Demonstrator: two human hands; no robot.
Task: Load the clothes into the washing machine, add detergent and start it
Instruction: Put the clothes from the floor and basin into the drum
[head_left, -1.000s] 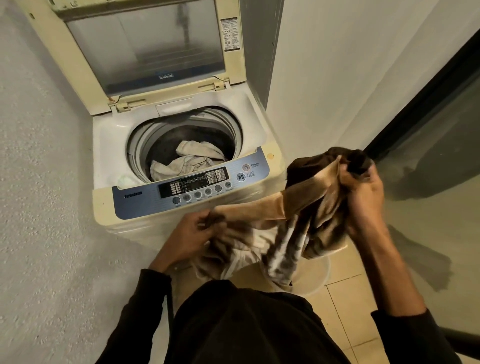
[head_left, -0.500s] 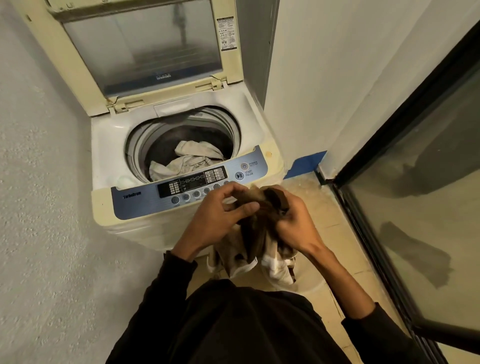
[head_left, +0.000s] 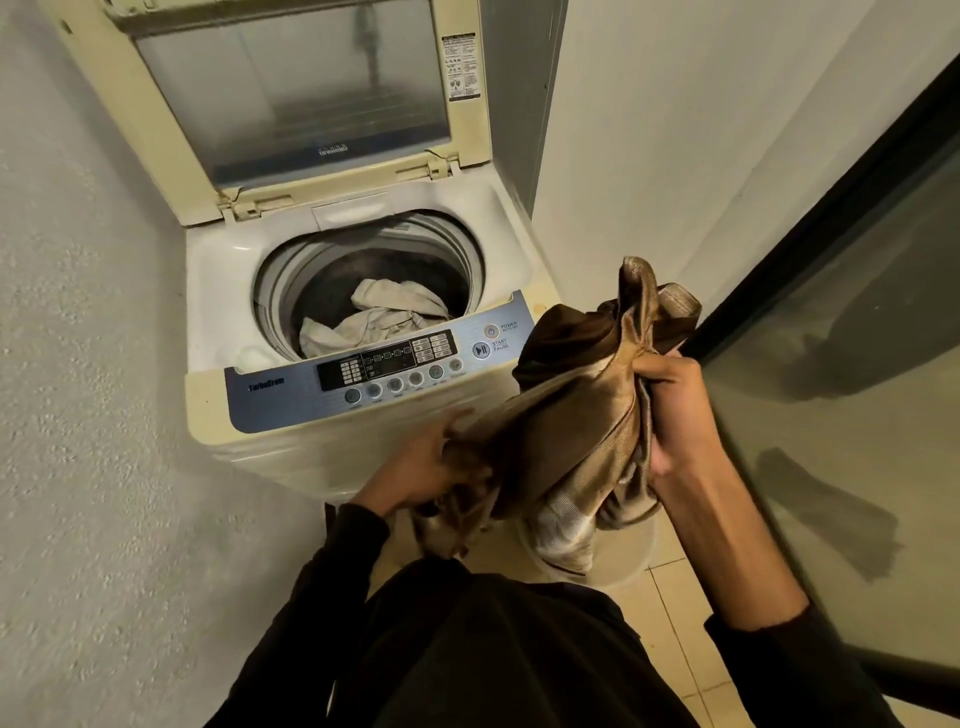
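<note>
A cream top-loading washing machine (head_left: 218, 270) stands ahead with its lid (head_left: 291, 88) raised. Pale clothes (head_left: 379, 322) lie in the drum. Its blue control panel (head_left: 322, 384) faces me along the front. I hold a bunched brown garment (head_left: 571, 421) in front of the machine's right front corner. My right hand (head_left: 670, 410) grips its upper part at the right. My left hand (head_left: 426, 462) holds its lower end, lower and to the left. Part of the cloth hangs down between my hands.
A rough grey wall runs along the left. A white wall stands behind on the right. A dark-framed glass door (head_left: 831, 322) closes the right side. A pale round basin (head_left: 623, 551) sits on the tiled floor under the garment.
My hands, which were together on the bunched garment in front of the panel, have drawn apart. The right hand rose to the right with the cloth; the left dropped lower.
</note>
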